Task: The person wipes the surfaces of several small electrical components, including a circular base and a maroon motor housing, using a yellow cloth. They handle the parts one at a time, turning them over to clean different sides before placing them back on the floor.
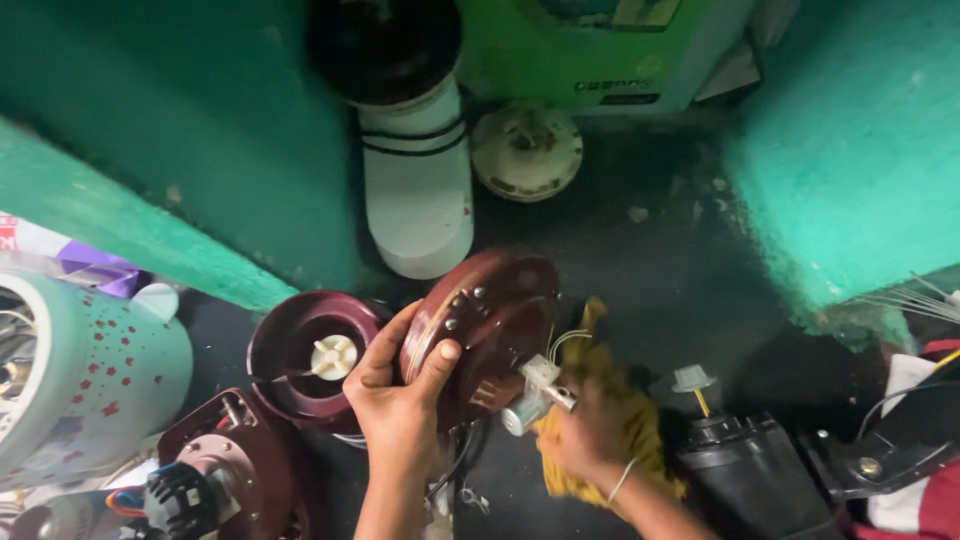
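My left hand [400, 405] clamps the rim of the heavy, rigid maroon fan motor housing [490, 320], right hand [590, 440] bunches a soft yellow rag [610, 400] at its shaft [530, 400].

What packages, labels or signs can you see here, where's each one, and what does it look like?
Green carton: top centre against the wall, boxy, bright green with a white band and a dark strip of print along its lower edge.
Printed wrapper: far left edge behind the spotted white drum, flat, white and purple with a bit of red.
No screens in view; neither the left hand nor the right hand holds anything labelled.
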